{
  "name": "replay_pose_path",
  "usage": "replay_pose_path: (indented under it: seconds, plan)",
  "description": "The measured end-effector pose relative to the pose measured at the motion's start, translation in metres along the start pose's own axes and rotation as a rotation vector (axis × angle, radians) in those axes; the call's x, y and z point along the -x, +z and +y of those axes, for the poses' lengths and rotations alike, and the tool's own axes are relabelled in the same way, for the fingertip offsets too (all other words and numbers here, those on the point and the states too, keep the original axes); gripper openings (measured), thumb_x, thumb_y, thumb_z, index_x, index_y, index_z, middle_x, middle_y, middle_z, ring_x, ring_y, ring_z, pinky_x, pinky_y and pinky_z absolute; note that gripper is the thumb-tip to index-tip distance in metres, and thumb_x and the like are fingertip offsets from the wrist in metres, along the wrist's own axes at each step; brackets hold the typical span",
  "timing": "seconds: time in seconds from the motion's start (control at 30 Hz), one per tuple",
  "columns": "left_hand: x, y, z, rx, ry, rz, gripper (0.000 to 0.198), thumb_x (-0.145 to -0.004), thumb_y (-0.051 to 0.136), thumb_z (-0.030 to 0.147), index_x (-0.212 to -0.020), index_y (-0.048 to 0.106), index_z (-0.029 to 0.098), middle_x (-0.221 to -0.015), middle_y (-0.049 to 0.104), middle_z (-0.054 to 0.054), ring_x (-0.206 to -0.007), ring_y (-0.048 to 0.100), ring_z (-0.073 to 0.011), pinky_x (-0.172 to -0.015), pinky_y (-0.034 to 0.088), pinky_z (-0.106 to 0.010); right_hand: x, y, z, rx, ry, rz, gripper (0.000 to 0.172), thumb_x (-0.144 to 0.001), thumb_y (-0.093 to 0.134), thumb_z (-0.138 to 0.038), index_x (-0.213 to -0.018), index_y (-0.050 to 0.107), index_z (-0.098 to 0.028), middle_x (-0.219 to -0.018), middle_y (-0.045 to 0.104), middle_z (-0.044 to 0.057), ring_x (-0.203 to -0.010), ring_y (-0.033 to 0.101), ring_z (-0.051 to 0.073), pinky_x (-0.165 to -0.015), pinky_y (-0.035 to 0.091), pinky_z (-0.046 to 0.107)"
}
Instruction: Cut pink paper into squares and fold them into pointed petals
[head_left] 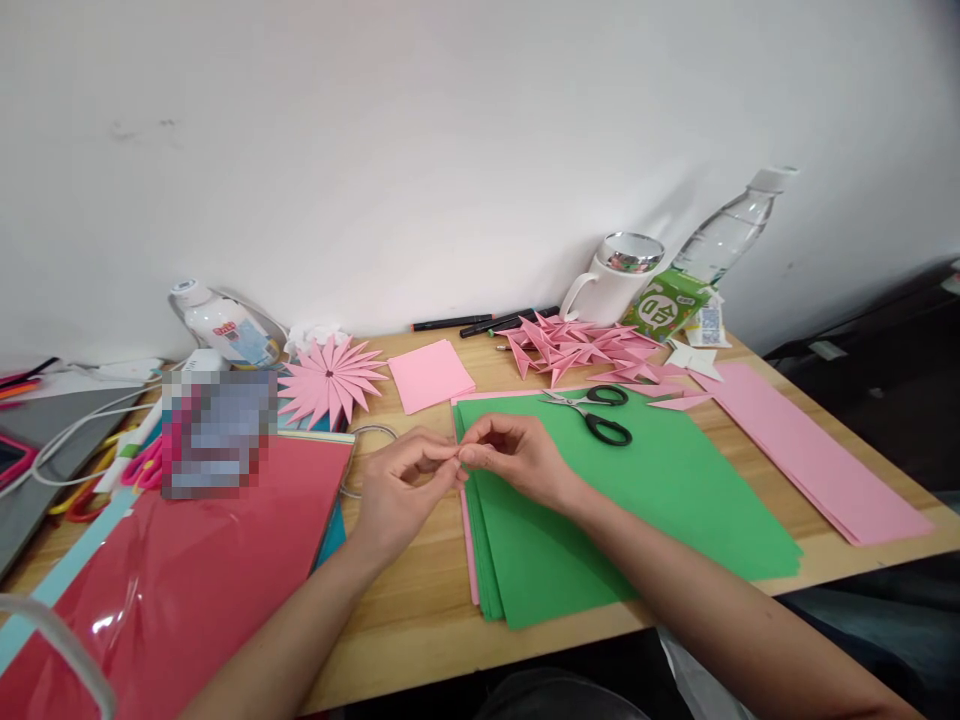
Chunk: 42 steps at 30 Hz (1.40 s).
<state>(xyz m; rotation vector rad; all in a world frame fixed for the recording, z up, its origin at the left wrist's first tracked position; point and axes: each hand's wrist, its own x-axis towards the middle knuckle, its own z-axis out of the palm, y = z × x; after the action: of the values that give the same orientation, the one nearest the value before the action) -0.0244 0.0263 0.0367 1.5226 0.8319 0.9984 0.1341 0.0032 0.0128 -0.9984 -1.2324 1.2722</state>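
Observation:
My left hand (401,485) and my right hand (521,455) meet fingertip to fingertip over the left edge of a stack of green paper (637,500). Both are closed in a pinch; whatever sits between the fingertips is too small or too hidden to name. Black-handled scissors (600,412) lie on the green paper, to the right of my hands. Beyond my left hand is a pink folded-paper star wheel (330,380), and beside it a stack of pink paper squares (431,375). Pink folded pointed pieces (577,348) are heaped farther right.
Red paper in a clear sleeve (225,560) covers the left side. Along the wall stand a white bottle (229,325), a mug (611,285), a green box (667,305) and a leaning clear bottle (731,235). Black markers (510,322) lie there too. Long pink strips (817,455) lie right.

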Motion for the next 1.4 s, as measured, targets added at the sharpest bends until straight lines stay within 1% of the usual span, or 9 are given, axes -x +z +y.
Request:
replay_pose_path:
  seconds: [0.17, 0.33, 0.57, 0.77, 0.9, 1.03, 1.1, 1.2, 1.4]
  plan:
    - [0.003, 0.002, -0.003, 0.188, -0.120, -0.061, 0.008, -0.069, 0.071, 0.022, -0.071, 0.069, 0.015, -0.065, 0.066, -0.003, -0.054, 0.064, -0.0151, -0.049, 0.054, -0.027, 0.005, -0.001, -0.008, 0.120, -0.070, -0.003, 0.029, -0.076, 0.067, -0.040, -0.065, 0.056, -0.016, -0.059, 0.050, -0.003, -0.052, 0.042, 0.008, -0.048, 0.032, 0.022]
    - [0.001, 0.003, -0.006, 0.305, -0.278, -0.069, 0.012, -0.064, 0.075, 0.022, -0.068, 0.068, 0.013, -0.059, 0.067, -0.003, -0.052, 0.064, -0.0157, -0.050, 0.054, -0.027, 0.007, -0.003, -0.012, 0.209, -0.098, -0.024, 0.028, -0.078, 0.065, -0.040, -0.066, 0.055, -0.016, -0.063, 0.048, -0.003, -0.054, 0.038, 0.008, -0.048, 0.028, 0.022]
    - [-0.007, -0.004, 0.002, 0.288, -0.181, 0.105, 0.017, -0.062, 0.076, 0.021, -0.066, 0.061, 0.014, -0.062, 0.067, -0.002, -0.053, 0.064, -0.0141, -0.055, 0.055, -0.028, -0.001, -0.006, -0.005, 0.038, -0.050, 0.032, 0.026, -0.073, 0.069, -0.040, -0.076, 0.057, -0.017, -0.063, 0.055, -0.003, -0.054, 0.048, 0.009, -0.050, 0.038, 0.021]
    - [-0.008, -0.007, -0.003, 0.134, -0.070, 0.097, 0.020, -0.063, 0.074, 0.025, -0.065, 0.057, 0.014, -0.076, 0.065, -0.001, -0.056, 0.065, -0.0127, -0.059, 0.055, -0.028, -0.001, -0.007, -0.006, -0.036, -0.054, -0.007, 0.024, -0.068, 0.075, -0.028, -0.085, 0.062, -0.018, -0.075, 0.061, -0.001, -0.061, 0.054, 0.009, -0.056, 0.044, 0.021]
    - [-0.007, -0.005, -0.005, 0.126, -0.114, -0.030, 0.020, -0.067, 0.071, 0.026, -0.071, 0.056, 0.014, -0.082, 0.065, -0.003, -0.064, 0.066, -0.0134, -0.065, 0.055, -0.029, -0.001, -0.006, -0.005, 0.067, -0.031, 0.082, 0.020, -0.074, 0.069, -0.034, -0.074, 0.062, -0.016, -0.062, 0.059, -0.002, -0.049, 0.049, 0.008, -0.047, 0.041, 0.020]
    - [-0.006, -0.004, -0.004, 0.139, -0.151, -0.179, 0.038, -0.069, 0.071, 0.023, -0.103, 0.056, 0.017, -0.099, 0.066, -0.008, -0.090, 0.065, -0.0177, -0.075, 0.053, -0.028, 0.002, -0.004, -0.002, 0.262, -0.111, 0.083, 0.016, -0.074, 0.068, -0.030, -0.076, 0.061, -0.015, -0.066, 0.062, 0.000, -0.057, 0.055, 0.011, -0.054, 0.044, 0.022]
    - [-0.006, -0.004, -0.004, 0.099, -0.190, -0.319, 0.039, -0.077, 0.064, 0.030, -0.113, 0.056, 0.016, -0.090, 0.068, -0.008, -0.079, 0.065, -0.0164, -0.066, 0.052, -0.025, 0.004, -0.004, 0.000, 0.333, -0.156, 0.050, 0.015, -0.074, 0.067, -0.028, -0.076, 0.060, -0.016, -0.067, 0.062, 0.000, -0.060, 0.055, 0.011, -0.056, 0.044, 0.022]
    - [-0.006, -0.006, -0.005, 0.018, -0.240, -0.476, 0.038, -0.084, 0.054, 0.038, -0.111, 0.061, 0.013, -0.064, 0.066, -0.004, -0.051, 0.059, -0.0131, -0.048, 0.048, -0.022, 0.004, -0.003, 0.000, 0.354, -0.181, 0.028, 0.013, -0.076, 0.066, -0.027, -0.075, 0.061, -0.016, -0.068, 0.062, 0.000, -0.060, 0.054, 0.010, -0.055, 0.045, 0.021]
    - [-0.005, -0.007, -0.012, -0.008, -0.188, -0.340, 0.045, -0.085, 0.053, 0.037, -0.121, 0.056, 0.011, -0.060, 0.065, -0.002, -0.049, 0.059, -0.0134, -0.049, 0.049, -0.023, 0.001, -0.007, -0.004, 0.096, -0.164, 0.019, 0.020, -0.072, 0.072, -0.028, -0.087, 0.064, -0.017, -0.084, 0.066, 0.003, -0.075, 0.063, 0.014, -0.069, 0.053, 0.027]
